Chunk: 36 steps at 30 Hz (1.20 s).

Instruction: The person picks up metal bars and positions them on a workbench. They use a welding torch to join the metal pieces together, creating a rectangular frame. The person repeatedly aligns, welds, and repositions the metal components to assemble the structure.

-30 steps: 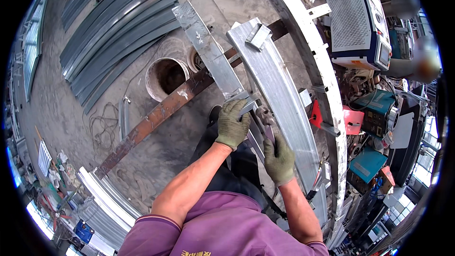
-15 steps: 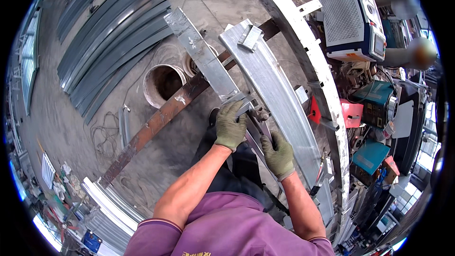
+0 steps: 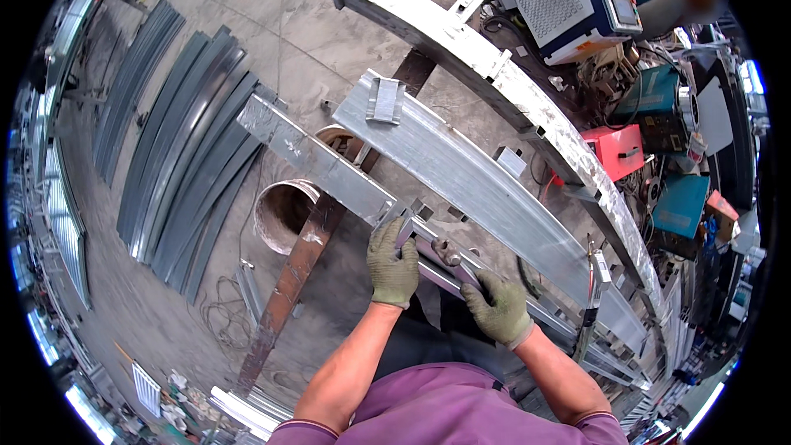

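Concrete floor (image 3: 329,41) — gloved hands (image 3: 445,280) gripping steel bar (image 3: 321,165).

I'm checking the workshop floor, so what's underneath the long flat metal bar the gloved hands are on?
Under the long flat metal bar show a rusty beam crossing beneath it, a round bucket and concrete floor. Whatever is directly below the left hand and right hand is covered.

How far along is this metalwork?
Several flat steel strips lie stacked on the floor, and a small bracket sits on the wide galvanised beam. Right now the left hand and right hand, both gloved, hold a narrow steel bar across a rusty beam. What remains cannot be told.
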### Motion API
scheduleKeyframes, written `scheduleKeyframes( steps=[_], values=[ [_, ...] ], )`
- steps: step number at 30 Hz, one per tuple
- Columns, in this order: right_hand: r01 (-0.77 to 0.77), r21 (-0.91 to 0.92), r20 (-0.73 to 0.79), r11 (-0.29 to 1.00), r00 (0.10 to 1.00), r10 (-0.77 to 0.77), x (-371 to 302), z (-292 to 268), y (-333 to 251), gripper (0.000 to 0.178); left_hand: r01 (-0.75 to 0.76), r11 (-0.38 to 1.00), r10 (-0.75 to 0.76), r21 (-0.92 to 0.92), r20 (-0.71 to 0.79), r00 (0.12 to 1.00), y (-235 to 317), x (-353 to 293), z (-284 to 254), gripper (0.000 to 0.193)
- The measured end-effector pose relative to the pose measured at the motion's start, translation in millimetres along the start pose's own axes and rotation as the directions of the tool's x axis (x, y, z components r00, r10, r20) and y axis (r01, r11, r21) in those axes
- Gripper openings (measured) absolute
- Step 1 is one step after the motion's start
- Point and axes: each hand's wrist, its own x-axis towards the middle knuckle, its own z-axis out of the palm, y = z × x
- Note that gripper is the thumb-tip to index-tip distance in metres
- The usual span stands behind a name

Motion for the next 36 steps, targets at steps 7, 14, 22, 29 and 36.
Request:
scheduleKeyframes(
  steps=[7, 14, 22, 29, 36],
  values=[
    [-0.022, 0.032, -0.041, 0.999, 0.999, 0.023, 8.2, 3.0, 11.5, 0.027, -0.056, 0.996, 0.052, 0.076, 0.060, 0.997, 5.1, 5.7, -9.8, 0.045],
    [-0.021, 0.085, 0.025, 0.996, 1.000, 0.019, 3.6, -2.8, 9.2, 0.025, -0.058, 0.996, 0.053, 0.068, 0.073, 0.996, 6.1, 7.1, -11.9, 0.044],
    [-0.055, 0.162, -0.007, 0.985, 0.998, 0.057, 8.6, -4.3, 10.5, 0.025, -0.069, 0.989, 0.051, 0.132, 0.132, 0.990, 8.7, 11.0, -15.6, 0.044],
    [-0.312, 0.327, 0.209, 0.892, 0.944, 0.254, 45.2, -15.8, 20.9, 0.034, -0.064, 0.986, 0.044, 0.154, 0.130, 0.991, 13.4, 11.5, -14.9, 0.043],
    [-0.353, 0.083, 0.630, 0.932, 0.743, 0.225, 189.7, -37.5, 8.9, 0.055, -0.102, 0.981, 0.086, 0.167, 0.101, 0.991, 9.6, 12.3, -10.8, 0.046]
  ],
)
